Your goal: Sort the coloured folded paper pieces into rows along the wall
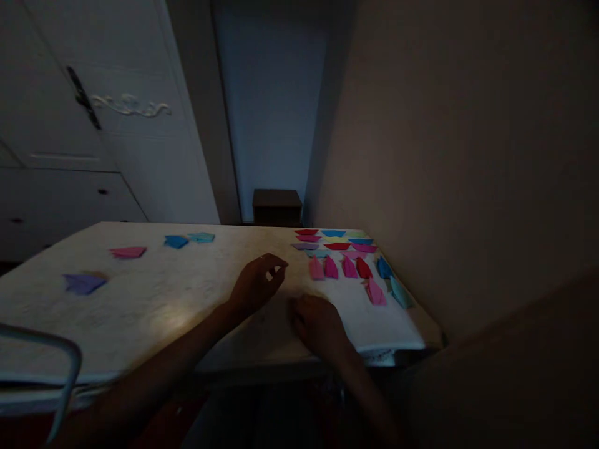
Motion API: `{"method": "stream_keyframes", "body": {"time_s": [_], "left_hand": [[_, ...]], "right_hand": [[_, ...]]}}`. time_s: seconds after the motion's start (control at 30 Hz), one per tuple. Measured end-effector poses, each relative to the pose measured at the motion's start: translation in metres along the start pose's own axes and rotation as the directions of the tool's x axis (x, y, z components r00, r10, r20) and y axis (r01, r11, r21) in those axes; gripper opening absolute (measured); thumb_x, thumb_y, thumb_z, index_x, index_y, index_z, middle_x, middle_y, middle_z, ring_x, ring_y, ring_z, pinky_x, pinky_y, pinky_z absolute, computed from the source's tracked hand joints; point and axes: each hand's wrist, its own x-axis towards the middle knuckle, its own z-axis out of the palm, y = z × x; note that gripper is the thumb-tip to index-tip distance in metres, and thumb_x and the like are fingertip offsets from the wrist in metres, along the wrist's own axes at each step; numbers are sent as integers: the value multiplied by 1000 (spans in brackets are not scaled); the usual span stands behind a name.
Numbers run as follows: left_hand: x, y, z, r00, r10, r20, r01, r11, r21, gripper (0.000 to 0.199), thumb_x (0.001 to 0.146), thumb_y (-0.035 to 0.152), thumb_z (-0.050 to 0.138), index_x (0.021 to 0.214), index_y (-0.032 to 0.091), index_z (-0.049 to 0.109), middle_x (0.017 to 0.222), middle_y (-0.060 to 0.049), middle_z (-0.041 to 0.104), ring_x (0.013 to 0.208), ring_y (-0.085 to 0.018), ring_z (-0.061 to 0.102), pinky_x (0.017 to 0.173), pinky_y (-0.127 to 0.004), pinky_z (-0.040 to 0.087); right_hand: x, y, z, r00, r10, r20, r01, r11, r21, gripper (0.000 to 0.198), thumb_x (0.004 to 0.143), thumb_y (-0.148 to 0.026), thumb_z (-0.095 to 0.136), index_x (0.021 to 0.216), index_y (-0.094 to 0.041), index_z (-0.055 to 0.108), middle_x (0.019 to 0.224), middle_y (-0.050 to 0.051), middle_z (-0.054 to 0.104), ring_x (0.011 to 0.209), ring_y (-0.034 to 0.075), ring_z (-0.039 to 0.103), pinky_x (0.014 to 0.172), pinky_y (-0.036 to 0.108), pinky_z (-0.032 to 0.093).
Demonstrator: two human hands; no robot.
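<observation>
Dim room with a table against a wall. A plain wall (pixel 444 143) rises along the right side; at the left stands a white cupboard (pixel 154 162) with a dark handle (pixel 84 98) and raised scroll trim (pixel 131 106). A low brown box (pixel 277 199) sits in the recess beyond the table. The pale table (pixel 154 280) carries folded paper pieces in two separate groups. At the left, spaced apart, lie a purple piece (pixel 85 283), a pink piece (pixel 128 252), a blue piece (pixel 176 241) and a light teal piece (pixel 202 237). At the right, many pieces are set close together: rows of mixed colours at the back, then a line of four, with a pink front piece (pixel 375 292) nearer the person and a pale green piece (pixel 400 293) near the table's right edge. Between the groups, the left hand (pixel 259 280) is raised, its thumb and forefinger curved toward each other with a narrow gap; no paper shows in it. The right hand (pixel 321 324) is low over the near part of the table, just in front of the right group. Its fingers are curled and blurred; whether they hold anything cannot be told.
</observation>
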Motion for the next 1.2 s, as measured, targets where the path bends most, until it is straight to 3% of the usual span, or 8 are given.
{"method": "stream_keyframes", "body": {"time_s": [0.27, 0.4, 0.5, 0.67, 0.9, 0.97, 1.07, 1.2], "left_hand": [[-83, -44, -113, 973, -227, -48, 230, 970, 79, 21, 83, 28, 53, 89, 20, 71, 82, -4, 72, 62, -13, 63, 55, -23, 49], [-119, -64, -151, 946, -312, -89, 317, 947, 54, 22, 83, 32, 54, 89, 20, 72, 81, -4, 73, 60, -14, 63, 56, -24, 49], [-139, -78, -169, 922, -365, -132, 367, 930, -4, 23, 83, 34, 56, 89, 20, 72, 77, -3, 72, 58, -13, 62, 55, -23, 47], [-154, -85, -177, 872, -443, -208, 428, 896, -115, 25, 85, 37, 56, 89, 20, 73, 75, -2, 71, 59, -13, 61, 54, -23, 45], [-156, -82, -171, 913, -329, -240, 324, 944, -60, 18, 85, 24, 55, 88, 20, 71, 77, -2, 71, 64, -13, 63, 63, -25, 49], [-157, -85, -171, 909, -329, -257, 320, 944, -74, 18, 86, 23, 54, 88, 20, 71, 79, -3, 72, 65, -13, 64, 64, -25, 50], [-157, -89, -172, 896, -338, -287, 321, 941, -107, 17, 85, 22, 55, 89, 20, 71, 82, -3, 73, 69, -14, 66, 66, -26, 51], [-158, -90, -173, 871, -365, -328, 339, 931, -135, 16, 84, 21, 56, 88, 20, 72, 81, -2, 73, 65, -14, 64, 65, -26, 51]], "right_hand": [[-4, 2, 8, 994, -40, -106, 45, 998, 42, 31, 96, -24, 42, 107, -20, 70, 96, 9, 73, 89, 21, 67, 84, 34, 52], [-6, 11, 11, 993, -27, -118, 40, 993, 114, 33, 95, -32, 42, 109, -24, 71, 111, 9, 72, 103, 24, 67, 94, 40, 52], [1, 12, 9, 996, 61, -69, -47, 980, 195, 33, 92, -41, 46, 107, -28, 72, 111, 8, 72, 101, 26, 68, 90, 44, 55], [40, -18, 1, 998, 0, 70, -19, 959, 281, 35, 92, -42, 45, 106, -25, 73, 107, 9, 73, 98, 25, 69, 88, 43, 54], [150, -83, 21, 958, -280, 63, 261, 942, 209, 36, 94, -34, 46, 121, -18, 63, 92, 7, 65, 70, 16, 62, 71, 32, 51], [188, -94, 31, 951, -302, 59, 290, 944, 159, 37, 92, -30, 49, 125, -16, 59, 105, 9, 63, 77, 16, 62, 77, 31, 50], [239, -108, 44, 957, -279, 84, 280, 960, -3, 42, 90, -24, 53, 130, -13, 54, 122, 13, 58, 108, 20, 57, 94, 30, 44], [286, -123, 56, 962, -184, 200, 222, 957, -189, 39, 91, -22, 51, 129, -17, 54, 129, 12, 56, 113, 21, 55, 93, 28, 41]]}}
